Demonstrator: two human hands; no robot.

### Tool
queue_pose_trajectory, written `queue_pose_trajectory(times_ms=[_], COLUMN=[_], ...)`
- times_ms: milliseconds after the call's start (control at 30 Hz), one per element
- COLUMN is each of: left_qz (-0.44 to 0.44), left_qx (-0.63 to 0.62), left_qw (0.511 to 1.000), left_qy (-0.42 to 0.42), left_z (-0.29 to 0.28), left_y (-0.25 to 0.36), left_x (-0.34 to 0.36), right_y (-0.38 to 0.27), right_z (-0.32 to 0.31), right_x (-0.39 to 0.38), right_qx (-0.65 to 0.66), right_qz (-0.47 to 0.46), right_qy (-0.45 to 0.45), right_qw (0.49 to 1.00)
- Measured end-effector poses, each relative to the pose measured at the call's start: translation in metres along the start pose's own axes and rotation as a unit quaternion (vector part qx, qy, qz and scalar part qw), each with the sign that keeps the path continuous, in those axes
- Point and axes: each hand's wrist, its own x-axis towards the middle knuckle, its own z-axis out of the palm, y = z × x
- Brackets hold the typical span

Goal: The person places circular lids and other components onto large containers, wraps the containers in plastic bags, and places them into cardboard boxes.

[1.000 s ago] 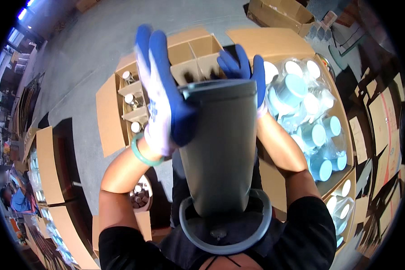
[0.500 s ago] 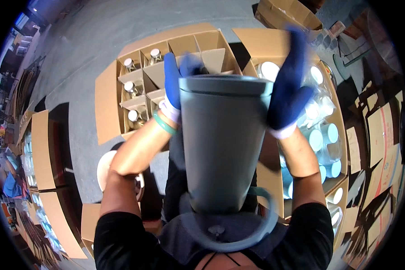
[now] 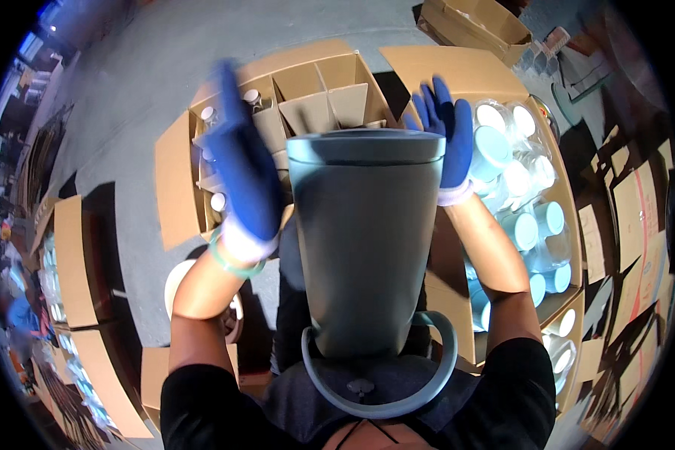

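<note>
My left hand (image 3: 241, 161), in a blue glove with a white cuff, is raised over the divided carton (image 3: 178, 180). It is smeared by motion, but its fingers are stretched out and hold nothing that I can see. My right hand (image 3: 450, 139), gloved alike, has its fingers spread. It hovers beside the carton of lidded containers (image 3: 574, 225), close to a clear container with a light-blue lid (image 3: 492, 150). Between my hands, near the camera, a big grey-green tapered cup-shaped thing (image 3: 366, 247) with a looped handle (image 3: 382, 411) hides what lies behind it.
White-capped bottles (image 3: 218, 201) stand in the left cells of the divided carton. More cartons (image 3: 90, 262) flank the far left. Flattened cardboard (image 3: 630, 232) covers the right side, and another box (image 3: 476, 26) sits at the back. A pale round-topped stool (image 3: 178, 281) is by my left forearm.
My left hand has swung left, away from the cup-shaped thing. My right hand has also moved left, uncovering the light-blue-lidded container.
</note>
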Motion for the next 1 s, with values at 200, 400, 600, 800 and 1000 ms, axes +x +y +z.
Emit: queue_pose_trajectory(times_ms=[200, 400, 600, 800, 1000], left_qz=[0.144, 0.221, 0.137, 0.073, -0.195], left_qx=[-0.432, 0.002, -0.057, -0.146, -0.405], left_qw=[0.89, 0.974, 0.988, 0.965, 0.889], left_qy=[-0.028, 0.052, -0.045, -0.204, -0.092], left_z=[-0.08, 0.021, 0.025, 0.007, 0.016], left_y=[0.05, 0.044, 0.044, 0.005, -0.052], left_x=[-0.026, 0.017, 0.026, 0.046, 0.088], right_y=[0.056, 0.073, 0.034, -0.035, 0.009], right_z=[-0.087, 0.019, 0.024, 0.041, -0.006], right_x=[0.04, -0.008, -0.01, -0.008, 0.087], right_qx=[0.251, 0.12, 0.097, -0.26, -0.292], right_qz=[0.118, -0.202, 0.056, -0.028, -0.246], right_qy=[0.278, -0.142, -0.107, -0.293, -0.22], right_qw=[0.92, 0.962, 0.988, 0.92, 0.898])
